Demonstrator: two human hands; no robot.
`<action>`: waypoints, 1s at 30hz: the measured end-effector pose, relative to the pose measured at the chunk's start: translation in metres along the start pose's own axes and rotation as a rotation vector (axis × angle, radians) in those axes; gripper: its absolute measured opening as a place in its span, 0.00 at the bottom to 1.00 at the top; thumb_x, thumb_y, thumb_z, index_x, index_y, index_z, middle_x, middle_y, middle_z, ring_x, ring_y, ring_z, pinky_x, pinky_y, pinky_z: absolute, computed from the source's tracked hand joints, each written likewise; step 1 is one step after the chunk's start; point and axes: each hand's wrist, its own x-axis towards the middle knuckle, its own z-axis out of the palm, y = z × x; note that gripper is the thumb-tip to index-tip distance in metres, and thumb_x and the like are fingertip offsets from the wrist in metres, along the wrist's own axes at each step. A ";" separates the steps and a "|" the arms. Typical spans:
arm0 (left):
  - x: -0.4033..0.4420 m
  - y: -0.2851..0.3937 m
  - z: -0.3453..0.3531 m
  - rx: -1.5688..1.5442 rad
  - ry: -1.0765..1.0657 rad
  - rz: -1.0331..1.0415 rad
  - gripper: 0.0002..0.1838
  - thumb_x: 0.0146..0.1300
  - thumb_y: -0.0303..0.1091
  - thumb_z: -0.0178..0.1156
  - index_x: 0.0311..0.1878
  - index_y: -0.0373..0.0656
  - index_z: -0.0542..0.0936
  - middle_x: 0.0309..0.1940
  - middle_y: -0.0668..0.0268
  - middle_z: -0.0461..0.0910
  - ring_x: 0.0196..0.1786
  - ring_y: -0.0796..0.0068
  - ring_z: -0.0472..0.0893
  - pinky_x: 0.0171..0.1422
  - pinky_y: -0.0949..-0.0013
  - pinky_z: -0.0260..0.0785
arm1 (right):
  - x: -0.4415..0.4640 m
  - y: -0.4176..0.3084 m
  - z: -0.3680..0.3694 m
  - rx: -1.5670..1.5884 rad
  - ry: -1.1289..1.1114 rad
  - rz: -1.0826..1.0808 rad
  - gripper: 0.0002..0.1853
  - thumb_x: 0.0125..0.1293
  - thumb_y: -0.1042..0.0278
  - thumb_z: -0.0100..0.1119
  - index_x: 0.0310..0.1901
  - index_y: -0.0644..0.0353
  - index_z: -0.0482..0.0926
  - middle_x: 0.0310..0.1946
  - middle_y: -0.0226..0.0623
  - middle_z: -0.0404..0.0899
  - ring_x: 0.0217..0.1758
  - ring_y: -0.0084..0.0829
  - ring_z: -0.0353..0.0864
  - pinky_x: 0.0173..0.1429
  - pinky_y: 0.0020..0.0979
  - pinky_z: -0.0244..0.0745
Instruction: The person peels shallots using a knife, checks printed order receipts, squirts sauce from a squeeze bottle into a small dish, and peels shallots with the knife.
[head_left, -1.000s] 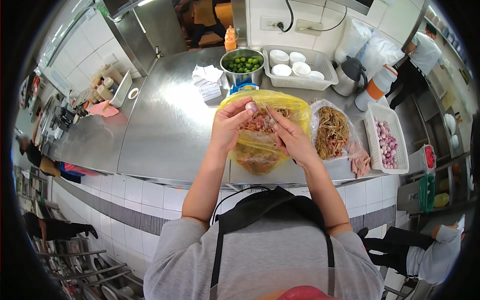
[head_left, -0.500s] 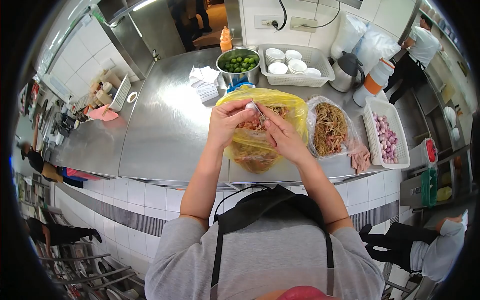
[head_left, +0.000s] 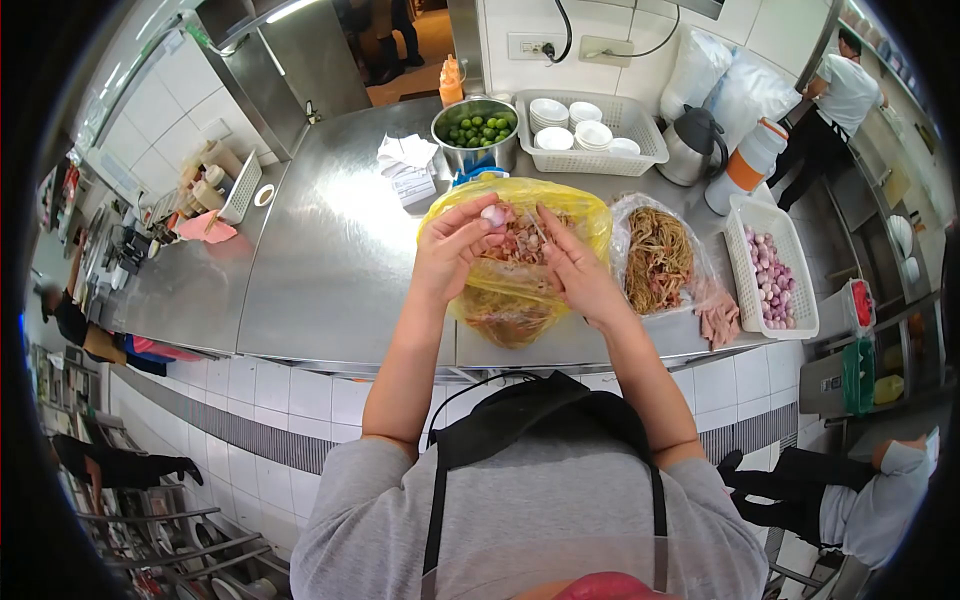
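Observation:
Between the thumb and fingers of my left hand [head_left: 455,245] is a small purple-and-white shallot [head_left: 493,215]. My right hand [head_left: 580,268] is closed around a small knife [head_left: 540,228], its thin blade pointing up and its handle hidden by my fingers. Both hands are over a yellow plastic bag [head_left: 590,205], which lies open on the steel counter with reddish-brown onion skins [head_left: 520,245] inside. To its right, a clear plastic bag holds shallots' dry stalks and roots [head_left: 658,255]. A white basket [head_left: 735,235] of peeled-looking purple shallots [head_left: 770,275] stands at the far right.
Behind the yellow bag are a steel pot [head_left: 447,145] of green limes and a white basket [head_left: 648,158] with small bowls. A kettle [head_left: 688,150], an orange-and-white jug [head_left: 748,165] and a pink cloth [head_left: 718,322] are to the right. Several people stand around the kitchen.
My hands have moved apart; the knife is now away from the shallot. The shallot shows more purple, and more of the skins in the yellow bag are visible.

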 end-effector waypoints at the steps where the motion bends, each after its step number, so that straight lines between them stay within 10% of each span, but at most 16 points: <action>1: 0.000 -0.001 0.000 0.000 0.001 -0.001 0.15 0.56 0.21 0.53 0.49 0.34 0.72 0.38 0.58 0.77 0.37 0.74 0.79 0.43 0.75 0.74 | -0.001 0.000 0.003 0.040 -0.038 -0.026 0.21 0.68 0.65 0.38 0.63 0.48 0.57 0.13 0.22 0.55 0.13 0.13 0.52 0.16 0.16 0.50; 11: 0.001 -0.005 0.012 0.254 0.109 0.050 0.13 0.54 0.22 0.58 0.45 0.37 0.75 0.33 0.67 0.78 0.32 0.83 0.77 0.35 0.82 0.71 | -0.006 -0.023 0.016 0.033 -0.075 0.007 0.22 0.65 0.66 0.42 0.62 0.50 0.60 0.31 0.25 0.71 0.19 0.12 0.57 0.24 0.16 0.59; 30: 0.001 -0.002 -0.005 0.088 -0.019 0.042 0.15 0.58 0.23 0.51 0.50 0.34 0.71 0.37 0.59 0.77 0.38 0.73 0.79 0.43 0.72 0.75 | -0.003 -0.021 -0.006 0.127 0.019 0.073 0.22 0.67 0.65 0.39 0.63 0.45 0.58 0.14 0.21 0.58 0.15 0.12 0.54 0.15 0.15 0.51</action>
